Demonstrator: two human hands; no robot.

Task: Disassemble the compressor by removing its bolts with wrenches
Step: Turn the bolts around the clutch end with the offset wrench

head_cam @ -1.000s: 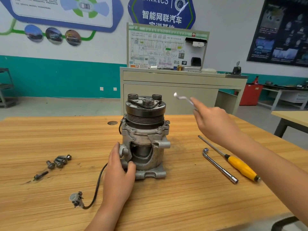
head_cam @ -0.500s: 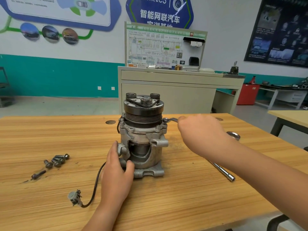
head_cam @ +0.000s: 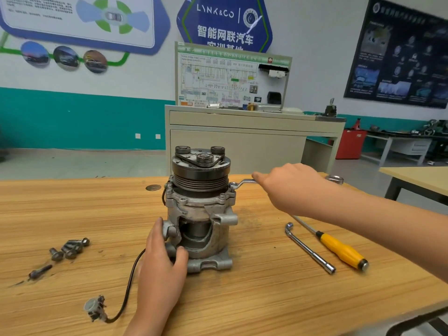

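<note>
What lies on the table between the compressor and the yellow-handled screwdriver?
In the head view, an L-shaped socket wrench lies between the compressor and the yellow-handled screwdriver, roughly alongside the screwdriver.

The wall point(head_cam: 315, 25) is white up top, with a teal band point(head_cam: 72, 117) along its lower part and two small sockets point(head_cam: 148, 136) set in it. A blue hexagon sign point(head_cam: 224, 23) hangs in the middle, a blue-edged panel point(head_cam: 80, 18) to its left and a dark poster point(head_cam: 400, 57) to its right. Behind the wooden tabletop point(head_cam: 72, 209) stands a beige cabinet point(head_cam: 242, 146) carrying an upright wiring-diagram board point(head_cam: 230, 78). Past it are a red cabinet point(head_cam: 351, 144) and a grey workbench point(head_cam: 400, 146). The floor point(head_cam: 72, 163) is pale grey.
</note>
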